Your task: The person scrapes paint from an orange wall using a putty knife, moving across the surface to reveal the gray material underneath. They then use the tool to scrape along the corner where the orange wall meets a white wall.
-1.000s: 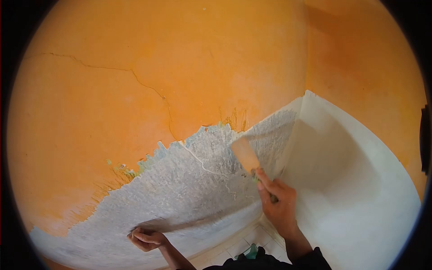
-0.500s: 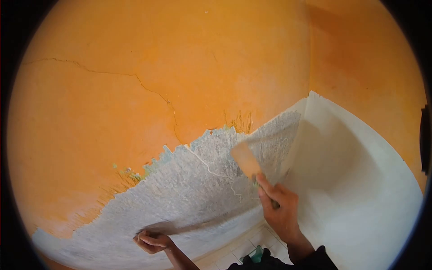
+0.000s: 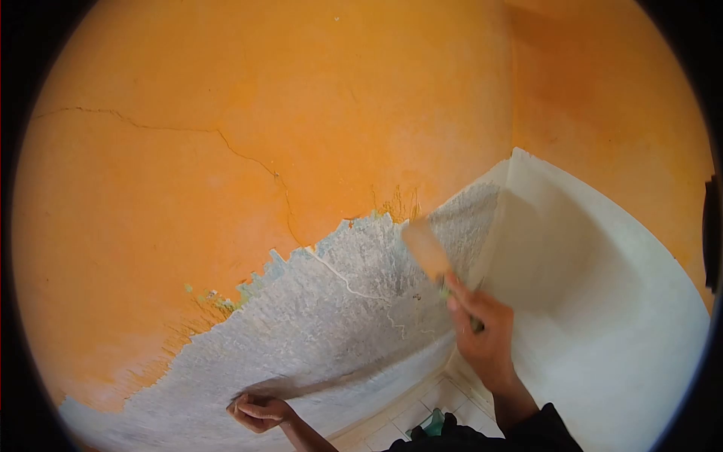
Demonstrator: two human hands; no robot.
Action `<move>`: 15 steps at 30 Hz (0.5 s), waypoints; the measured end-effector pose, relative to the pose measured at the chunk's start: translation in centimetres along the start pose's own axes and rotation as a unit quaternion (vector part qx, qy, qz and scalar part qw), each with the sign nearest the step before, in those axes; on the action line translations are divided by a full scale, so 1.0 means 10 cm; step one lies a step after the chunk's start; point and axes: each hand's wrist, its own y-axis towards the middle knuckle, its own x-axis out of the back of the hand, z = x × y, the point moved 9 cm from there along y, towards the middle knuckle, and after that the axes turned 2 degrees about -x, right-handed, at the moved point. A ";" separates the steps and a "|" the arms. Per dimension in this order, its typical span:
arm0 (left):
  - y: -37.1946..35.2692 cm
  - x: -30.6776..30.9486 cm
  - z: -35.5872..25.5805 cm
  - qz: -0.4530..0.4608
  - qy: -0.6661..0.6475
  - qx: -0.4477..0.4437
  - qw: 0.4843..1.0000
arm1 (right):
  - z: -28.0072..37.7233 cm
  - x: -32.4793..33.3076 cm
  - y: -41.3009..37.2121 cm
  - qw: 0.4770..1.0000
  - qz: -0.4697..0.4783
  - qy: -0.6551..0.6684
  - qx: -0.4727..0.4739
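My right hand (image 3: pixel 484 328) is wrapped round the handle of a flat scraper (image 3: pixel 427 247), whose wide blade, blurred by motion, points up and left over the grey scraped part of the wall (image 3: pixel 301 331). The blade tip is close to the ragged edge of the orange paint (image 3: pixel 188 211). At the lower left, my left hand (image 3: pixel 260 413) is curled closed near the grey surface; what its fingers hold, if anything, is too small to make out.
On the right, past the corner, a smooth whitish wall (image 3: pixel 587 301) meets orange paint above. A thin crack crosses the orange wall. Below are floor tiles (image 3: pixel 444 395) and a green object (image 3: pixel 429 423) by my dark clothing.
My right hand and the scraper have moved to the right, the blade slightly up. My left hand stays closed, slightly lower in view. The whole view has shifted a little.
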 end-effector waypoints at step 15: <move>-0.03 0.03 0.14 -0.022 -0.020 0.027 0.999 | -0.14 -0.01 0.00 0.999 0.000 0.033 0.001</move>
